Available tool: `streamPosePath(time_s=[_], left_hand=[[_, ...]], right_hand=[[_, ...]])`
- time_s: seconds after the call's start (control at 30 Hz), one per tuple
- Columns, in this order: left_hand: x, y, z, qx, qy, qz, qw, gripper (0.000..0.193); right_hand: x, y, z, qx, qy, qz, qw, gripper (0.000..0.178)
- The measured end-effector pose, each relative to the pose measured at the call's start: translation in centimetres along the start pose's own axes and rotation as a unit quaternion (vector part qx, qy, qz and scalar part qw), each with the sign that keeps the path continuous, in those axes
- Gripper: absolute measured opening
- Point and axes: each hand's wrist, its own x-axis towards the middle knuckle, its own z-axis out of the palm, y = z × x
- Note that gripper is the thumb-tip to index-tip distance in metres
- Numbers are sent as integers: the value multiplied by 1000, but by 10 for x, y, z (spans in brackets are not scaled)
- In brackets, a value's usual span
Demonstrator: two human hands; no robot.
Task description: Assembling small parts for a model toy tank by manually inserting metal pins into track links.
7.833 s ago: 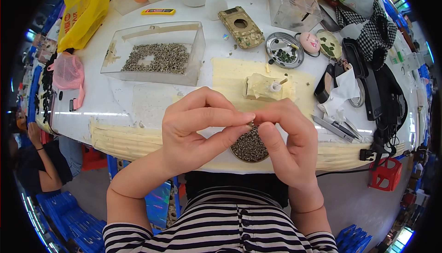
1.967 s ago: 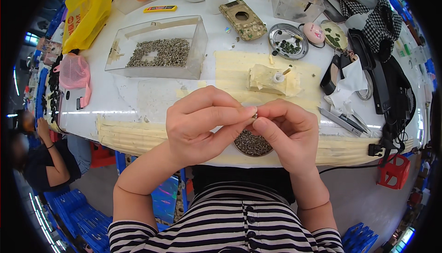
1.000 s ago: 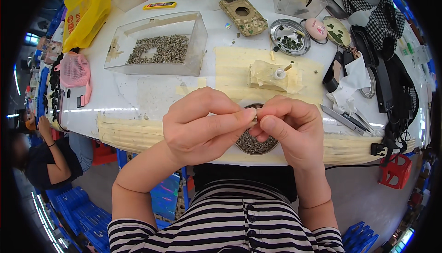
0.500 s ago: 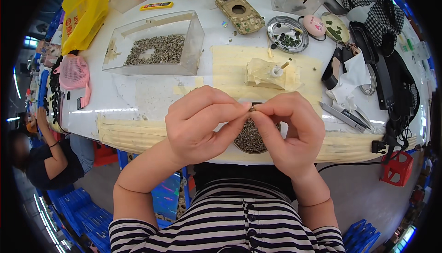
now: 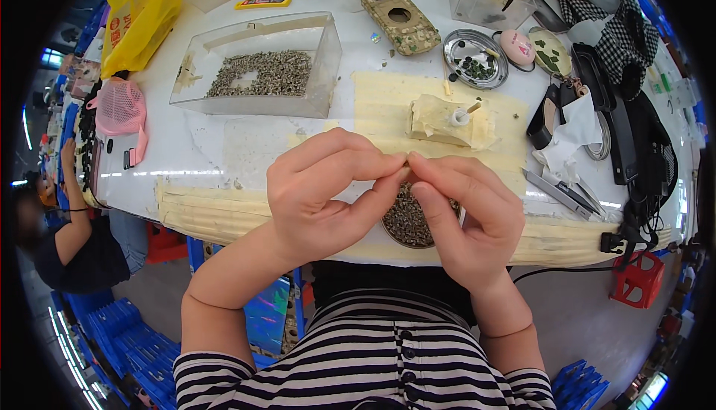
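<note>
My left hand (image 5: 324, 194) is closed in a pinch, thumb against forefinger, above a round dish (image 5: 395, 237) of small grey-brown pieces. Whatever lies between those fingertips is too small to make out. The forefinger of my right hand (image 5: 477, 220) reaches to the same point and touches the left fingertips. Its thumb stands a little apart from that forefinger, over the dish's right side. Both hands partly cover the dish. Just beyond them is a tape-covered block (image 5: 440, 128) with a white ring and a thin stick on top.
A clear bin (image 5: 328, 86) holds more small pieces (image 5: 261, 73). Farther back lie a camouflage model tank hull (image 5: 401, 22) and a metal plate (image 5: 449, 46) with dark green parts. Tweezers and a knife (image 5: 563, 195) lie at right. A co-worker (image 5: 82, 250) sits at left.
My right thumb has drawn back from the forefinger, which now reaches farther over the left fingertips. The view has shifted slightly, so the tabletop things sit a little higher and farther right.
</note>
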Motion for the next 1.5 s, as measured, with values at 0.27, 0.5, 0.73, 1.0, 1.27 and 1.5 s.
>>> streamPosePath(time_s=[0.27, 0.5, 0.73, 1.0, 1.27, 1.5], left_hand=[[3, -5, -2, 29, 6, 135, 990, 33], [3, -2, 0, 17, -33, 154, 987, 36], [0, 0, 6, 39, -27, 81, 996, 25], [0, -2, 3, -69, -31, -93, 993, 13], [1, 0, -1, -94, -21, -90, 991, 14], [0, 0, 5, 52, -12, 44, 998, 21]], right_hand=[[4, -1, -13, 405, -60, 227, 884, 21], [4, -4, -14, 391, -52, 255, 883, 15], [0, -1, -7, 66, 14, 61, 996, 15], [3, 2, 3, -239, 22, -200, 950, 34], [2, 0, 9, -135, 47, -117, 983, 27], [2, -2, 5, -113, 51, -41, 991, 17]])
